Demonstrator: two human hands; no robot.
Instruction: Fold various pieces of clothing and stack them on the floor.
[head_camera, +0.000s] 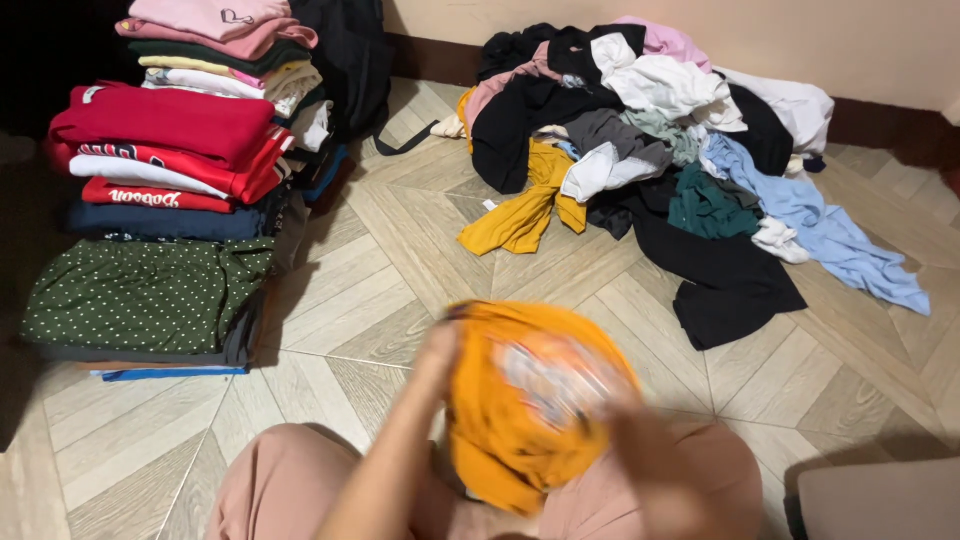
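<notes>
Both hands are on the orange garment (525, 400) right in front of me, bunched up over my lap. My left hand (437, 350) is at its upper left edge and looks closed around the fabric, though the motion blur makes the fingers mush. My right hand (640, 430) is at the lower right side, also pressed into the cloth, and honestly I can't tell if it's pinching or just resting there, it's that smeared.

The garment sits dead centre between the two hands, over my knees in the pink trousers (290, 490). Its long axis runs roughly top to bottom in view, tilted a bit, with a pale printed patch facing up. Neither hand is really nearer, they bracket it, left one higher, right one lower.

Further out: the loose pile of unfolded clothes (660, 150) lies ahead and to the right on the tiled floor (380, 300), well apart from the hands, with a mustard yellow piece (525, 215) trailing off its near left edge and a light blue one (830, 235) on the right. The folded stacks (170, 200) sit off to the left, a green dotted piece on the nearest one.

Hard to make out: the bottom of the orange garment disappears behind my forearms, and the print is too blurred to read as anything.
</notes>
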